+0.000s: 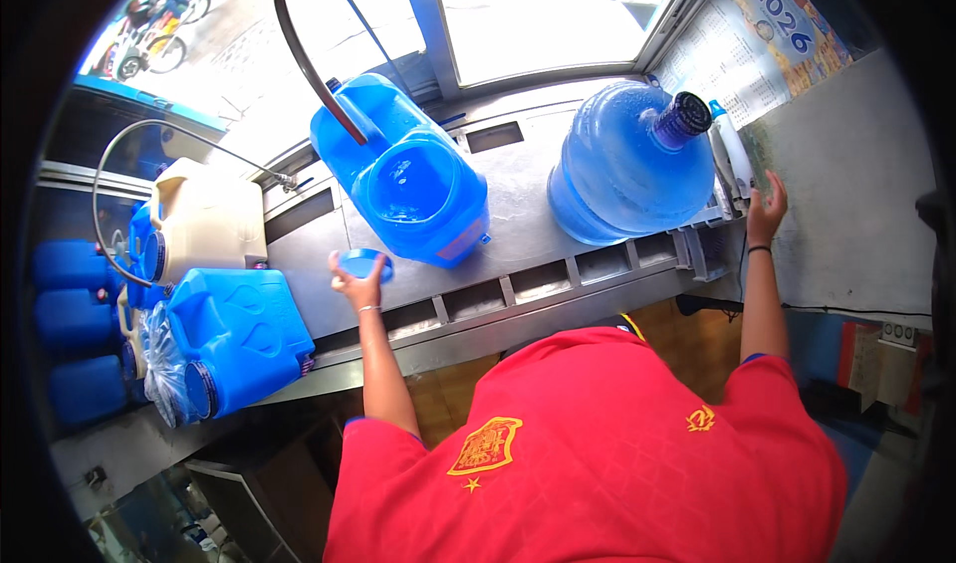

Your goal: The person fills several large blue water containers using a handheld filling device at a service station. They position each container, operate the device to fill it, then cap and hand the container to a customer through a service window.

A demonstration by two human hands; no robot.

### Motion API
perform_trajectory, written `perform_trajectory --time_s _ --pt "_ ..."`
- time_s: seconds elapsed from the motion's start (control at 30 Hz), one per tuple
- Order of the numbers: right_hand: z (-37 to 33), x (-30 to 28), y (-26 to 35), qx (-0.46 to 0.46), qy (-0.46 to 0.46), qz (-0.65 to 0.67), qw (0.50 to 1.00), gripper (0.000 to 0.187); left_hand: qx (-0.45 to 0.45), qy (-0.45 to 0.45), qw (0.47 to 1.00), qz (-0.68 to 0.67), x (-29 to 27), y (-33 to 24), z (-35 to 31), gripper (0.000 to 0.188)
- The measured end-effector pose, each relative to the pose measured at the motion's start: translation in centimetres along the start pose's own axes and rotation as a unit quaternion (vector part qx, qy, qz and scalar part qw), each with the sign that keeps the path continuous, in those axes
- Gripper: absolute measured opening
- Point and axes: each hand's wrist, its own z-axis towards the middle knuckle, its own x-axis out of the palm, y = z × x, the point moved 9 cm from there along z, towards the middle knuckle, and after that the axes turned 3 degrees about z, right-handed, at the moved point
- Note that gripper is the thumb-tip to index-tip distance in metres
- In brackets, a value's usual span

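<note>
My left hand [357,282] grips a round blue screw cap [370,263] by its rim, above the front of the metal counter. Just beyond it stands a blue water jug [438,226] with its wide round mouth uncovered and water visible inside. A dark hose [317,77] hangs down to the jug's top. My right hand [768,211] reaches to the far right, fingers apart, close to the lower end of a white bottle with a blue top [732,150]. Whether it touches that bottle is unclear. Between my hands is a big round clear-blue water bottle [622,170] with a dark cap.
On the left stand a capped blue jug [244,329], a cream jug [204,220] and a clear plastic bag [164,359]. A thin curved hose [108,155] arches over them. Rectangular slots [473,302] line the counter's front. A calendar [767,40] hangs on the right wall.
</note>
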Motion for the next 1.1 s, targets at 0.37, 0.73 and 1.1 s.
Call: perform_trajectory --time_s 0.37,0.73,1.1 --pt "-20.2 -4.8 -15.4 0.285 -0.109 -0.01 0.952 0.027 0.076 -0.243 0.966 -0.038 -16.7 -9.6 -3.4 0.087" --pt "-24.1 2.2 -21.9 0.313 0.076 0.146 0.936 0.028 0.151 -0.09 0.978 -0.109 -16.3 -18.9 -6.5 0.066" --pt "-24.9 8.0 -25.2 0.632 -0.177 0.498 0.567 0.024 0.304 0.037 0.941 0.142 -10.2 -30.8 -8.9 0.068"
